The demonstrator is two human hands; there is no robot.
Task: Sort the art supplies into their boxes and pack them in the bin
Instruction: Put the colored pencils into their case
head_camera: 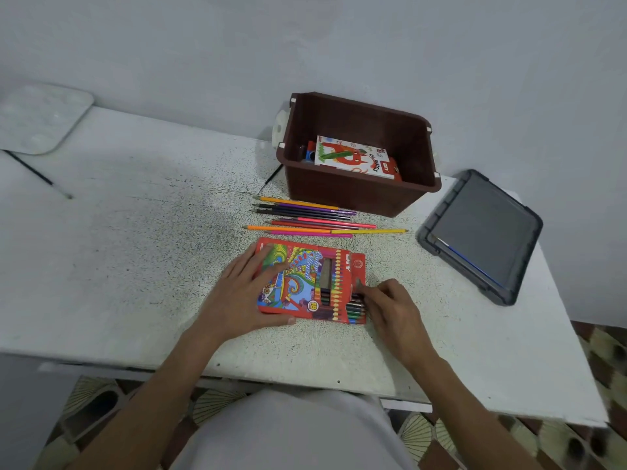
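Left hand (241,296) flat on pencil box (298,276), right hand (390,310) at its open end

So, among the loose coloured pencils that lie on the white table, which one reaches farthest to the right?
The yellow wooden pencil: its right end sticks out past all the others, toward the grey plastic lid.

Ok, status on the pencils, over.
Left hand presses pencil box flat. Right hand at its open end, grip unclear. Loose pencils lie between box and bin.
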